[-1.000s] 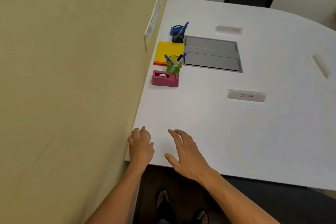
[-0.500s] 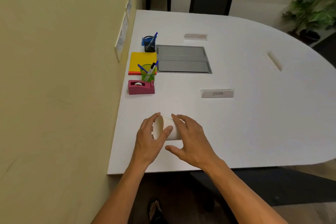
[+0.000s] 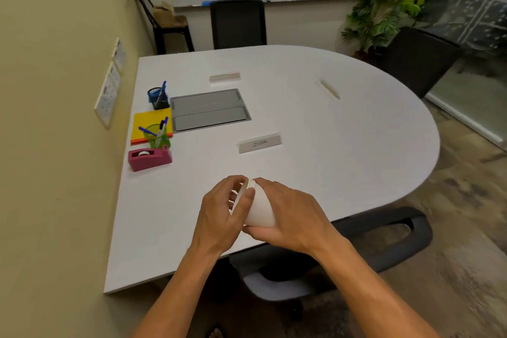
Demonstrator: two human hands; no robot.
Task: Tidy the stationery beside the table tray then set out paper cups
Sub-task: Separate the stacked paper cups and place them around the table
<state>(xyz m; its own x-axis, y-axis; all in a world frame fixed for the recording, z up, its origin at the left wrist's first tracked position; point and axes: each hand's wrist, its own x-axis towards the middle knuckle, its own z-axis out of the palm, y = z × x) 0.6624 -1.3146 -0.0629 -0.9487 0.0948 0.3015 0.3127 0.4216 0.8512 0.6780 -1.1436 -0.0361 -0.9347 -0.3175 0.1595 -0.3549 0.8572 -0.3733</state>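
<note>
White paper cups (image 3: 258, 207), nested in one stack with several rims showing at its mouth, lie sideways in both hands above the tabletop (image 3: 315, 145), well apart from the grey table tray (image 3: 210, 110). Right hand (image 3: 290, 214) wraps the stack's body; left hand (image 3: 219, 214) fingers pinch the rims. Just beside the tray: two pen holders, one yellow pad (image 3: 151, 125), one pink tape dispenser (image 3: 149, 158).
</note>
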